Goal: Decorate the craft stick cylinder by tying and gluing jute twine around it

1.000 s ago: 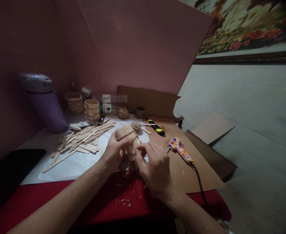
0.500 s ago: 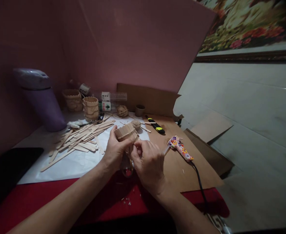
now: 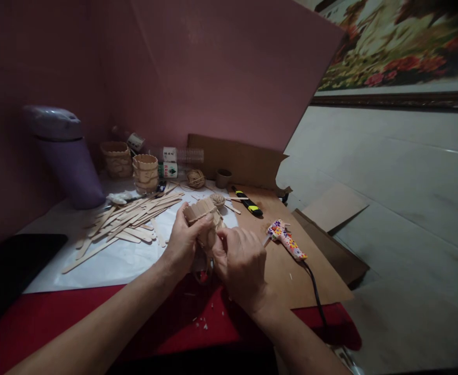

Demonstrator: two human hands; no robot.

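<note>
My left hand [image 3: 182, 240] is closed around a small cup made of wooden craft sticks [image 3: 200, 209], which it holds tilted above the table's front edge. Against the cup's right side is my right hand [image 3: 242, 259], its thumb and fingers pinched together. What sits in that pinch is too small or hidden to make out. Just behind the cup lies a small ball of twine [image 3: 217, 200]. Something clear with a red spot [image 3: 203, 276] shows below the hands, partly hidden by them.
Loose craft sticks [image 3: 129, 224] are heaped on white paper at left. Two finished stick cups [image 3: 145, 174], a purple tumbler [image 3: 67, 161] and plastic bottles [image 3: 182, 155] stand or lie behind. At right are a utility knife [image 3: 247, 202] and a flowered glue gun [image 3: 285, 239] with its cord.
My right hand has shifted slightly to the right, showing more of the cup's side. The left hand keeps its hold, and the camera view has turned a little.
</note>
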